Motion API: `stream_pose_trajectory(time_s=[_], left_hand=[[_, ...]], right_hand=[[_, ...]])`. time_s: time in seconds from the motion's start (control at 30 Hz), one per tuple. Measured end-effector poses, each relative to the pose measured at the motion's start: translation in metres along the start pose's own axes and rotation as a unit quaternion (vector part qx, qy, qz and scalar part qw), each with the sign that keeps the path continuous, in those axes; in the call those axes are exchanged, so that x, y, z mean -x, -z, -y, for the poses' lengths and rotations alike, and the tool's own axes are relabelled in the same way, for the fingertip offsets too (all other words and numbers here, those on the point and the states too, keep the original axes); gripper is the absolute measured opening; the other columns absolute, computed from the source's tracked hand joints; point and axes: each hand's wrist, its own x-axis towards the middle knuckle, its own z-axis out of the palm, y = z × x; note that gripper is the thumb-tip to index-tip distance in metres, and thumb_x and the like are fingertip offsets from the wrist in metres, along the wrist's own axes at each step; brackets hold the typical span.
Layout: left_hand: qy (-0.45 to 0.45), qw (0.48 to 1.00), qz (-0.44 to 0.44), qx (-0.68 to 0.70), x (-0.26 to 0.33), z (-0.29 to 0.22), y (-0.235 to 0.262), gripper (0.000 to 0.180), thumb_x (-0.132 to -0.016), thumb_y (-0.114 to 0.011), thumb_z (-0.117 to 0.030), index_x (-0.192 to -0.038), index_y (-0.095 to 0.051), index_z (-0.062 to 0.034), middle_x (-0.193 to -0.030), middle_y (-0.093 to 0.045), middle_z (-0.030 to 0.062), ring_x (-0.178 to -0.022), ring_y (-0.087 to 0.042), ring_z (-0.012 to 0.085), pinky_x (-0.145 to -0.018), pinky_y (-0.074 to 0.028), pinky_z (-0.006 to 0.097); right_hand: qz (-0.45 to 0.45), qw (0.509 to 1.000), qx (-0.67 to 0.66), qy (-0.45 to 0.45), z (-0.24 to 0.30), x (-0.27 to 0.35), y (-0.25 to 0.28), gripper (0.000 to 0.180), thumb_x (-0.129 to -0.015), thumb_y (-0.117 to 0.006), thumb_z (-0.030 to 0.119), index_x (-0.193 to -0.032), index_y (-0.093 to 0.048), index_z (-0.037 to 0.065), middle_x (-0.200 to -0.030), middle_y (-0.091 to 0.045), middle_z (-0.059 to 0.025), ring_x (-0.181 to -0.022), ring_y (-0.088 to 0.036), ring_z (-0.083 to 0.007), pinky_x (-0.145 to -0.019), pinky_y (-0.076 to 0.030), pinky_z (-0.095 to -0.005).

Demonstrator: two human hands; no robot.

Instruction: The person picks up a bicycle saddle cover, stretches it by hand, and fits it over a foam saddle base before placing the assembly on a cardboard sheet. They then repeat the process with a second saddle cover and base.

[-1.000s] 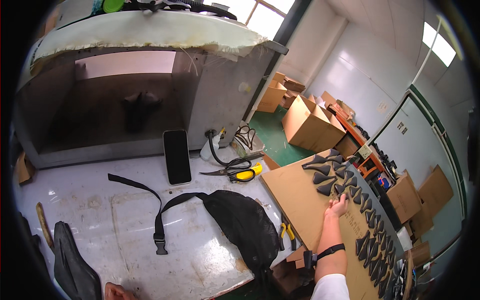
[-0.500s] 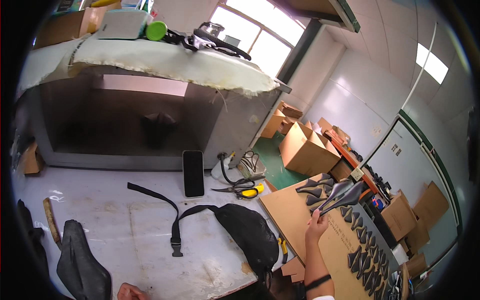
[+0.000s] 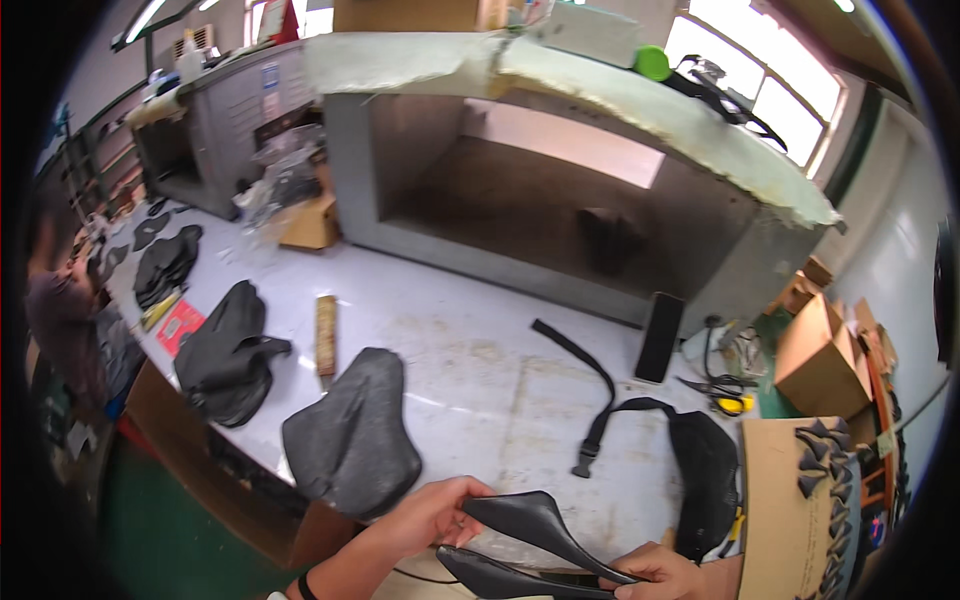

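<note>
Low in front of me is a black bicycle saddle (image 3: 525, 515) with a long central gap, held tilted above the table's near edge. My left hand (image 3: 435, 515) is closed with curled fingers at one wide end of it. At its narrow nose, my right hand (image 3: 660, 575) grips between thumb and fingers. A dark saddle-shaped piece (image 3: 355, 430) lies on the white table (image 3: 470, 390) beyond my left hand. A black waist pack (image 3: 703, 480) with a buckled strap lies past my right hand.
A cardboard sheet (image 3: 775, 510) at right bears several saddles. A phone (image 3: 659, 338) leans on a grey open-fronted box (image 3: 360, 215); scissors (image 3: 718, 388) lie nearby. Left are a worn wooden stick (image 3: 326, 335), black cloth-like material (image 3: 232, 360) and a person (image 3: 65, 310).
My right hand has brought the saddle from above the cardboard sheet to low in front of me. My left hand has come up to its wide end. The view has swung left.
</note>
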Motion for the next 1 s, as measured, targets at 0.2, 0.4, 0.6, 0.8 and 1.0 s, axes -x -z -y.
stream_pose_trajectory(time_s=[0.2, 0.4, 0.6, 0.8, 1.0], left_hand=[[-0.082, 0.963, -0.153, -0.208, 0.013, -0.001, 0.0, 0.024, -0.098, -0.055, -0.029, -0.1, -0.061, -0.0058, -0.069, -0.051, -0.0056, -0.06, -0.046, 0.0013, -0.05, -0.034, 0.02], [-0.237, 0.76, -0.263, -0.545, 0.0, -0.003, -0.002, 0.03, -0.092, -0.059, -0.032, -0.1, -0.063, -0.0038, -0.084, -0.063, 0.016, -0.069, -0.061, 0.0377, -0.059, -0.049, 0.041], [-0.3, 0.617, -0.345, -0.641, 0.053, -0.015, -0.006, 0.021, -0.081, -0.071, -0.02, -0.095, -0.064, -0.0072, -0.086, -0.061, 0.0089, -0.067, -0.062, 0.0295, -0.057, -0.052, 0.038], [-0.256, 0.464, -0.3, -0.793, 0.1, -0.026, 0.036, 0.018, -0.071, -0.076, -0.014, -0.083, -0.064, -0.0094, -0.076, -0.059, 0.0029, -0.066, -0.058, 0.0217, -0.056, -0.047, 0.032], [-0.241, 0.422, -0.268, -0.832, 0.098, -0.022, 0.033, 0.013, -0.073, -0.075, -0.011, -0.081, -0.065, -0.0063, -0.075, -0.06, 0.0047, -0.067, -0.058, 0.0236, -0.059, -0.048, 0.035]], right_hand=[[-0.068, 0.987, 0.079, -0.122, -0.007, -0.026, -0.016, 0.026, -0.088, -0.068, 0.021, -0.075, -0.054, 0.003, -0.056, -0.043, 0.0027, -0.053, -0.036, -0.0055, -0.046, -0.031, -0.0268], [-0.182, 0.939, 0.167, -0.24, -0.002, -0.031, -0.027, 0.026, -0.085, -0.069, 0.022, -0.087, -0.057, -0.001, -0.055, -0.042, -0.0005, -0.052, -0.038, -0.0082, -0.047, -0.034, -0.028], [-0.314, 0.895, 0.258, -0.186, -0.004, -0.03, -0.033, 0.022, -0.09, -0.064, 0.02, -0.098, -0.061, 0.0, -0.055, -0.046, -0.0054, -0.049, -0.039, -0.011, -0.046, -0.034, -0.0294], [-0.342, 0.915, 0.191, 0.095, -0.011, -0.065, -0.066, 0.017, -0.082, -0.07, 0.007, -0.094, -0.062, -0.002, -0.061, -0.053, -0.0083, -0.049, -0.045, -0.015, -0.046, -0.036, -0.0265], [-0.238, 0.933, 0.131, 0.237, -0.002, -0.126, -0.113, 0.019, -0.078, -0.071, 0.01, -0.094, -0.064, 0.002, -0.064, -0.057, -0.0115, -0.053, -0.055, -0.0289, -0.051, -0.046, -0.0375]])
